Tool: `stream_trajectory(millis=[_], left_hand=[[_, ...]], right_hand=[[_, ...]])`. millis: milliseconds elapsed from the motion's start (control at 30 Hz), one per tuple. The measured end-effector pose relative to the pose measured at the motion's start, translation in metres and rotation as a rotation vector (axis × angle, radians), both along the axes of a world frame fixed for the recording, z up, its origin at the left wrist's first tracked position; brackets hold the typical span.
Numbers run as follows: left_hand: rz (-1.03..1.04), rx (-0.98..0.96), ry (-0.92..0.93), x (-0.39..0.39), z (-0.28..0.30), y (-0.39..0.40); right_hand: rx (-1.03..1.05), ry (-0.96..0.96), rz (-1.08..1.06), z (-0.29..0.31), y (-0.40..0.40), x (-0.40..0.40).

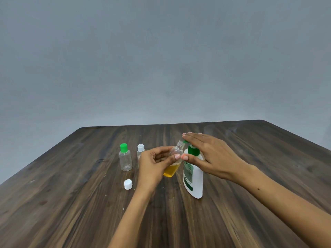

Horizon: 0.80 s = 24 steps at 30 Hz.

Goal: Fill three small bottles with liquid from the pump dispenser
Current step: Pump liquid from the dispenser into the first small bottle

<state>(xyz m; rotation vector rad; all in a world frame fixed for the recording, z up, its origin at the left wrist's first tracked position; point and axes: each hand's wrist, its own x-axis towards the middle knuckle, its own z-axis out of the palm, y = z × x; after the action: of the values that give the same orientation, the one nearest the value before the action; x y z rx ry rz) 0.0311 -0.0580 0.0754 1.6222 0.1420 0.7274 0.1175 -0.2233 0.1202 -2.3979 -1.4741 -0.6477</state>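
Left hand [155, 161] grips an uncapped clear bottle [174, 161], tilted, part-filled with yellow liquid, its mouth under the green spout. Right hand [206, 154], fingers straight, presses the white pump dispenser [194, 178] near mid-tabletop [71, 203]. Toward the left edge: green-capped bottle [125, 158], white-capped bottle [140, 151], loose white cap [128, 184].

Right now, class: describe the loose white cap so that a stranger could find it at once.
Start at the tall white pump dispenser on the wooden table. Look left, past the left hand. The white cap lies alone on the wood, nearer you than the two capped bottles.
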Motion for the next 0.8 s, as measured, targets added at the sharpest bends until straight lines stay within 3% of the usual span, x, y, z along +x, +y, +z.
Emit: stream_trajectory(millis=[800], left_hand=[[-0.022,-0.038,-0.003,0.003,-0.003,-0.001]], right_hand=[[0.123,0.069,0.073,-0.006,-0.001,0.005]])
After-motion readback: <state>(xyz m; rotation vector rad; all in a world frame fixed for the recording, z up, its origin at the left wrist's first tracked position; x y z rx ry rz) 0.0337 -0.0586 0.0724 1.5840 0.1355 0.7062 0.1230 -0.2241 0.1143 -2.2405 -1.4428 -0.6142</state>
